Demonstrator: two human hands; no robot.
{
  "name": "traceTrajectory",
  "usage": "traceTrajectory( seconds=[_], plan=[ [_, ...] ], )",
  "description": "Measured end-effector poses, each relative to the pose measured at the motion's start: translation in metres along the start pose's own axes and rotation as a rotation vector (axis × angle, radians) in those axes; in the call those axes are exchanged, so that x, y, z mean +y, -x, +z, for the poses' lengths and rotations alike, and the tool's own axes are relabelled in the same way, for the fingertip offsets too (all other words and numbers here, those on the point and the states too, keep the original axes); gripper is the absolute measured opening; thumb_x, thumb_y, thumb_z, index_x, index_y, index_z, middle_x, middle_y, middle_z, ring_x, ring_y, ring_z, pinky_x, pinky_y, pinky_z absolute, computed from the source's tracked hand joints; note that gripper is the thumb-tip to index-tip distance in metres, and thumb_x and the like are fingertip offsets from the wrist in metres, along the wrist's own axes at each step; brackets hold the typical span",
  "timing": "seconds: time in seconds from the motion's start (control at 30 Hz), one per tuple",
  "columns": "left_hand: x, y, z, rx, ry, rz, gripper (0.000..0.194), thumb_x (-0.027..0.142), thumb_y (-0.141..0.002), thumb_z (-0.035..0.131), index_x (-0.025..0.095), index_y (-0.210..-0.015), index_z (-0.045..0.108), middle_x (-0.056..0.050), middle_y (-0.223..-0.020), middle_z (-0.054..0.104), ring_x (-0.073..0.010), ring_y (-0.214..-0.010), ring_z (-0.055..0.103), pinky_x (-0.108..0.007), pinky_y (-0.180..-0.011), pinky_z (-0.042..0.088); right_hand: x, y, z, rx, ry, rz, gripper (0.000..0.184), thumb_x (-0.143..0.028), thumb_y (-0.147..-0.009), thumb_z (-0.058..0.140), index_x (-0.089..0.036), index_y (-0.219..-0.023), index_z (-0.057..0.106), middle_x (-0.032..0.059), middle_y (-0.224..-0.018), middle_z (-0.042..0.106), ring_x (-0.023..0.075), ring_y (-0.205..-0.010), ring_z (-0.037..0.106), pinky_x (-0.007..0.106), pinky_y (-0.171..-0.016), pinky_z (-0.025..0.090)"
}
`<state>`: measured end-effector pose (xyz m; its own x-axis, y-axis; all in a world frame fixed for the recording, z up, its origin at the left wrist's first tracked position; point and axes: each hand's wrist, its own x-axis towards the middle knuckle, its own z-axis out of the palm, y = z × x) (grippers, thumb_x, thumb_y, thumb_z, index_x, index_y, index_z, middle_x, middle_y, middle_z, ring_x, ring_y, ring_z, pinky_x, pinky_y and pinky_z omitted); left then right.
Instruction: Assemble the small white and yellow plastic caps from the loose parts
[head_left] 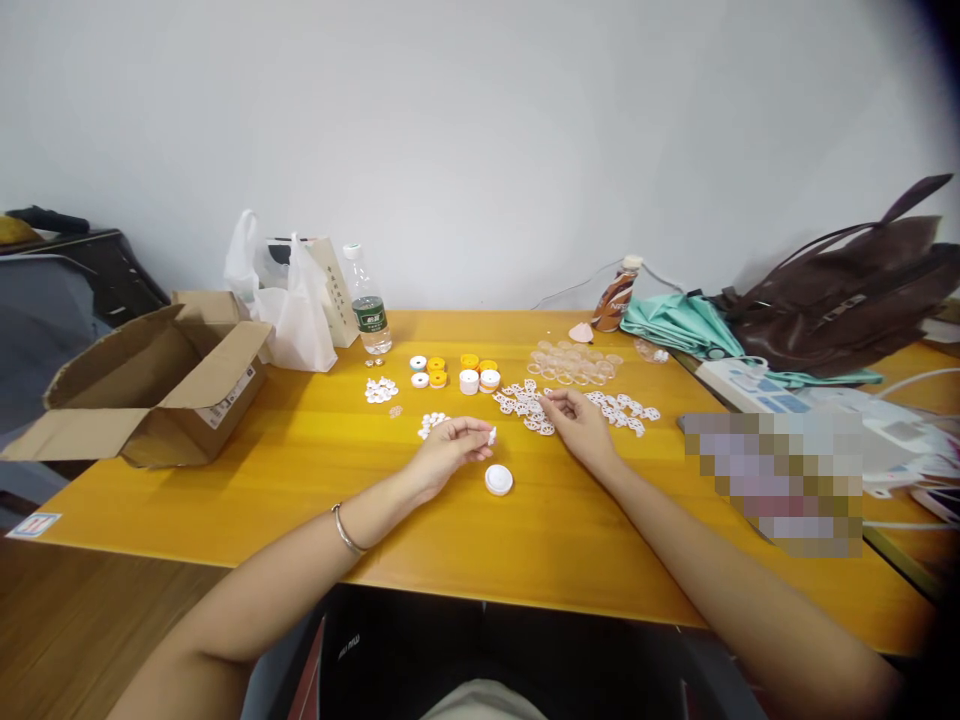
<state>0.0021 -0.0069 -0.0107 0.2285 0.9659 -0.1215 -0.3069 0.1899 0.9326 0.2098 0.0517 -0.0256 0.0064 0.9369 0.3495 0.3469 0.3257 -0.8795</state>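
Observation:
My left hand (448,452) is closed in a pinch on a small white plastic piece (492,436). Just below its fingertips, a round white cap-like part (499,480) lies flat on the table. My right hand (579,428) reaches into a spread of white openwork plastic pieces (517,400), its thumb and index finger pinched at one of them; that piece is partly hidden. Small white knob-like parts (431,424) lie behind my left hand. Farther back stand several white and yellow round parts (469,381) and a group of clear rings (574,362).
On the left are an open cardboard box (187,405), a white plastic bag (296,320) and a water bottle (370,312). At right are a drink bottle (616,298), green cloth (675,325), a brown bag (847,285), a power strip (750,385) and a blurred-out flat object (772,480).

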Motion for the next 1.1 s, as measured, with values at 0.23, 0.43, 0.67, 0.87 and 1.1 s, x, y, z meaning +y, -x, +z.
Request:
traceTrajectory(
  seconds=[0.23,0.43,0.67,0.87,1.1],
  plan=[
    [0.005,0.006,0.0,-0.148,0.125,-0.216,0.024,0.019,-0.061,0.078,0.012,-0.078,0.061,-0.002,-0.069,0.064,-0.0052,-0.058,0.059,-0.017,-0.064,0.047,-0.04,0.043,0.015,-0.401,-0.069,-0.296,0.019,-0.036,-0.077,0.063,-0.023,-0.091,0.063,0.0014,-0.074,0.059,0.0156,-0.068,0.054,0.029,-0.065,0.044],
    [0.004,0.01,0.004,-0.167,0.055,-0.212,0.027,0.023,-0.063,0.077,0.012,-0.081,0.06,-0.002,-0.07,0.065,-0.0058,-0.057,0.059,-0.02,-0.065,0.047,-0.044,0.051,0.021,-0.408,-0.124,-0.273,0.016,-0.038,-0.078,0.061,-0.022,-0.077,0.064,0.0005,-0.07,0.059,0.0149,-0.065,0.053,0.029,-0.064,0.043],
    [0.007,0.009,0.005,-0.109,-0.071,0.035,0.028,0.034,-0.068,0.073,0.012,-0.079,0.059,-0.003,-0.072,0.066,-0.0087,-0.063,0.06,-0.022,-0.066,0.046,-0.03,0.017,-0.006,-0.014,-0.155,-0.047,0.027,-0.047,-0.068,0.066,-0.021,-0.068,0.06,0.002,-0.07,0.064,0.0171,-0.065,0.057,0.029,-0.062,0.044],
    [0.005,0.006,-0.001,-0.108,-0.147,0.089,0.027,0.037,-0.07,0.07,0.013,-0.077,0.059,-0.004,-0.073,0.065,-0.0092,-0.064,0.058,-0.022,-0.065,0.044,0.001,-0.026,-0.079,0.12,0.381,0.119,0.022,-0.039,-0.071,0.058,-0.018,-0.064,0.062,0.0035,-0.058,0.063,0.0184,-0.058,0.056,0.028,-0.054,0.039],
    [0.008,0.005,0.0,-0.075,-0.274,0.179,0.026,0.038,-0.071,0.068,0.014,-0.076,0.059,-0.002,-0.068,0.063,-0.0095,-0.062,0.057,-0.023,-0.064,0.045,0.018,-0.028,-0.091,-0.172,0.748,0.229,0.025,-0.033,-0.075,0.05,-0.02,-0.055,0.055,0.0038,-0.058,0.063,0.0177,-0.056,0.056,0.026,-0.052,0.037]
  ],
)
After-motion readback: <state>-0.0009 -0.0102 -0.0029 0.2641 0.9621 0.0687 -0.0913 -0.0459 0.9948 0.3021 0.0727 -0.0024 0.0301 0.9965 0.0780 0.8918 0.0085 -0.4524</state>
